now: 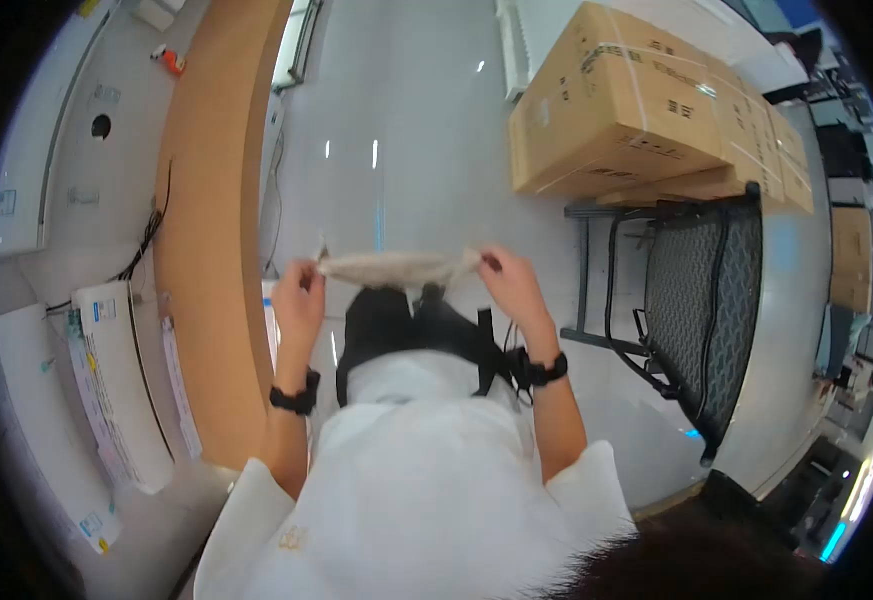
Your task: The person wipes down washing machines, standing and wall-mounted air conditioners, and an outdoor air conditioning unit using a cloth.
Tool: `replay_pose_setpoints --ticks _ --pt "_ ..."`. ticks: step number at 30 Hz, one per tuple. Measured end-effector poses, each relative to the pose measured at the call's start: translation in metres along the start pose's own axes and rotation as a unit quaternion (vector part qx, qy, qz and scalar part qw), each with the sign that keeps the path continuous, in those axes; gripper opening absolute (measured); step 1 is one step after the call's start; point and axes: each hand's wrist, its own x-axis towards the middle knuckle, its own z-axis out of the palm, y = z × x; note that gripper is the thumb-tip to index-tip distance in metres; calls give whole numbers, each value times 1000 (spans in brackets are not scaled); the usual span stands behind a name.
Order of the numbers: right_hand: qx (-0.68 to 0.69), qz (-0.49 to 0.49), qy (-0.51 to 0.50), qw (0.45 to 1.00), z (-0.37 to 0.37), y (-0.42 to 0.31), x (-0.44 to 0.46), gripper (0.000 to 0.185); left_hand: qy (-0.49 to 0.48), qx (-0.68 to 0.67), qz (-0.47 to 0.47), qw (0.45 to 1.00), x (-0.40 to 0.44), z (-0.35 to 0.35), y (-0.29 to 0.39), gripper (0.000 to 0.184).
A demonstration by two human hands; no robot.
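A beige cloth is stretched level between my two hands, in front of my dark trousers. My left hand pinches its left end, fingers closed on the corner. At the opposite end, my right hand grips the other corner in the same way. The cloth looks thin and is seen nearly edge-on, so most of its face is hidden. Black bands are strapped round both wrists.
A wooden counter runs along my left, with long white units and black cables beyond it. Large strapped cardboard boxes stand at the front right. Closer on the right is a black mesh-backed chair on the shiny grey floor.
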Motion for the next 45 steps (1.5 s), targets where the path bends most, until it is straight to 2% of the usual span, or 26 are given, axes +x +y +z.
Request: replay_pose_setpoints --ticks 2,4,6,9,12,15,18,21,22,25,26,29,30,31,32,33,34,35,36,38,42,45 --pt "32 16 -29 999 -10 -31 37 21 27 -10 -5 1000 44 -5 17 7" --pt "70 5 -40 997 -30 -61 101 22 39 -146 -115 982 84 -2 20 8" --pt "132 25 -64 989 -40 -78 133 23 28 -283 -207 936 128 -3 41 13" --pt "-11 -76 -1 997 -60 -85 197 21 8 -330 -242 913 217 10 83 15" --pt "-63 -92 54 992 -85 -93 254 18 1 -274 -119 954 311 51 87 16" --pt "-78 -53 129 987 -113 -106 304 17 -101 -344 -111 927 419 87 132 12" --pt "-58 10 191 980 -141 -118 349 19 -227 -470 -202 829 518 135 150 18" --pt "31 114 249 961 -177 -147 383 20 -356 -482 -185 779 596 167 212 20" --pt "64 111 284 950 -189 -152 396 19 -416 -514 -165 731 621 182 221 21" --pt "146 95 390 904 -222 -169 428 18 -436 -579 -200 659 676 230 278 21" --pt "165 89 432 882 -240 -180 442 18 -489 -622 -187 583 701 249 291 26" --pt "188 30 577 795 -309 -180 503 22 -464 -635 -201 584 751 292 401 33" --pt "192 7 623 758 -338 -173 525 24 -475 -639 -120 593 772 314 438 37" --pt "167 23 640 750 -371 -159 552 31 -481 -639 -43 599 792 341 473 41" --pt "144 45 656 740 -402 -144 577 37 -423 -586 100 684 804 383 510 43" --pt "50 62 639 765 -422 -138 601 40 -347 -517 241 744 816 421 535 46" --pt "-45 72 623 777 -443 -134 627 44 -344 -381 391 764 832 453 540 48" --pt "-140 86 603 781 -460 -129 648 48 -321 -232 525 753 851 488 536 51" --pt "-232 103 536 805 -465 -119 659 48 -285 -71 631 718 866 513 533 53" --pt "-402 147 375 822 -461 -98 670 49 -303 -55 631 712 865 524 528 57" --pt "-374 164 389 826 -456 -114 670 41 -310 -57 616 722 858 504 517 54" --pt "-321 190 363 854 -448 -140 657 35 -374 -59 596 709 869 478 509 50"
